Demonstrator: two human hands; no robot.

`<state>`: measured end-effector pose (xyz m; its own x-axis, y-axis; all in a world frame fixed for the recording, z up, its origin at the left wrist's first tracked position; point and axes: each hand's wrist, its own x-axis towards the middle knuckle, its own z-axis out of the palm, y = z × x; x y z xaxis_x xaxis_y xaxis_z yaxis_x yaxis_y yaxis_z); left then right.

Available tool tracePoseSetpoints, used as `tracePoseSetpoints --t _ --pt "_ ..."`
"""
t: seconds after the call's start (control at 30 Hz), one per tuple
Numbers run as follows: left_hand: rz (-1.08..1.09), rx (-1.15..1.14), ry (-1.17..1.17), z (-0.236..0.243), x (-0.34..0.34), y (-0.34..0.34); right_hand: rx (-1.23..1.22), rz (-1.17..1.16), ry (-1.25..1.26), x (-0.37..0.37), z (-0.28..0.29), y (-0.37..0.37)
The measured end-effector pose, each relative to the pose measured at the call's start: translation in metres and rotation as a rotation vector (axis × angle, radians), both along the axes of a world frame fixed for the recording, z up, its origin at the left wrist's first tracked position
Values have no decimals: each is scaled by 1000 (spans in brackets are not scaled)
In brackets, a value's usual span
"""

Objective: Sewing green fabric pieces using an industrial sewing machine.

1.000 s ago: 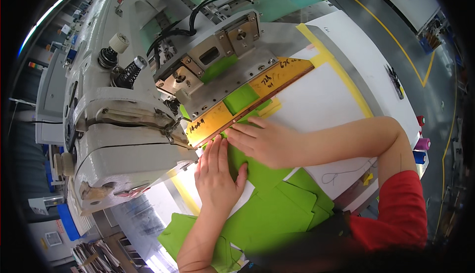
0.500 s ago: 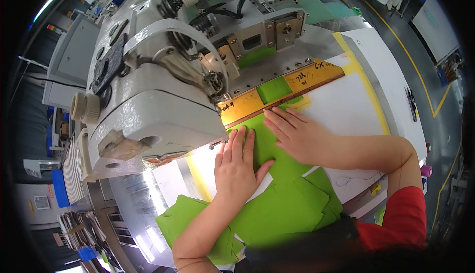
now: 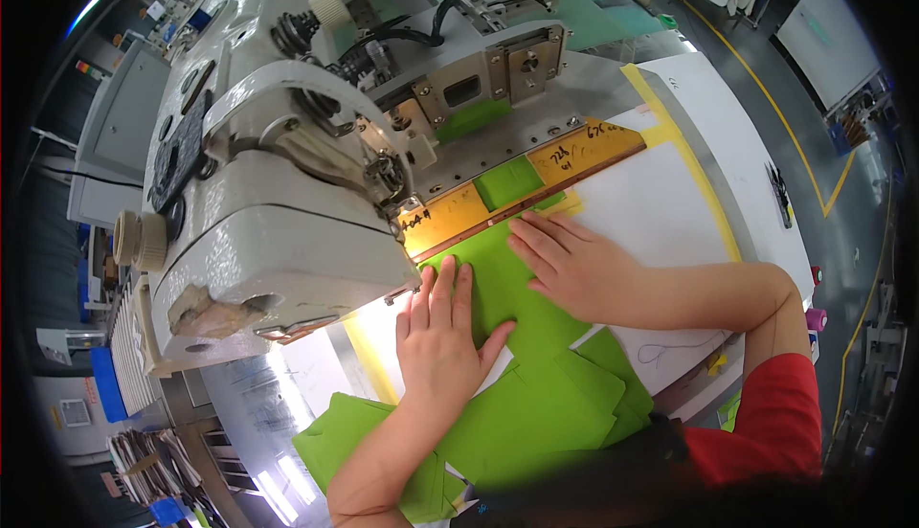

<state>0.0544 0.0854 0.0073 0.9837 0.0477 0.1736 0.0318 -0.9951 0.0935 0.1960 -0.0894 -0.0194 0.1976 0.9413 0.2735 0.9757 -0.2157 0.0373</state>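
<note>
My left hand (image 3: 442, 337) lies flat, fingers stretched out, on a bright green fabric-like sheet (image 3: 498, 308). Its fingertips rest just short of the yellow clamp plate (image 3: 445, 224). To its right, my right hand (image 3: 579, 265) is also flat on the green sheet, with its fingertips at the reddish-brown edge of that plate. More green shows through the plate's rectangular opening (image 3: 507, 183). A white sewing machine head (image 3: 278, 250) stands close to my left fingertips. Beneath my forearms several loose green pieces (image 3: 536, 413) overlap.
Yellow tape (image 3: 684, 150) runs along a white sheet (image 3: 622, 198) at the right. A dark thread (image 3: 670, 348) lies right of the green pieces. Black snips (image 3: 780, 193) rest near the table's right edge. A metal carriage with cables (image 3: 493, 73) stands behind the plate.
The whole view has shifted slightly, so the machine and plate appear farther left. My right hand sits a little farther right along the plate's edge. Both hands remain flat on the green sheet.
</note>
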Motion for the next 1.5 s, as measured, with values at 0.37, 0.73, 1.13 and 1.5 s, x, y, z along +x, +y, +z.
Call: tracePoseSetpoints --t 0.37,0.73,1.13,1.5 --pt "24 8 -9 -1 -1 0 -3 -15 -15 -1 5 -2" --pt "8 22 -21 -1 0 2 -26 -19 110 5 10 -2" --pt "-9 62 -32 4 0 3 -72 8 44 7 11 -3" --pt "25 19 -16 4 1 2 -90 19 -15 8 9 -3"
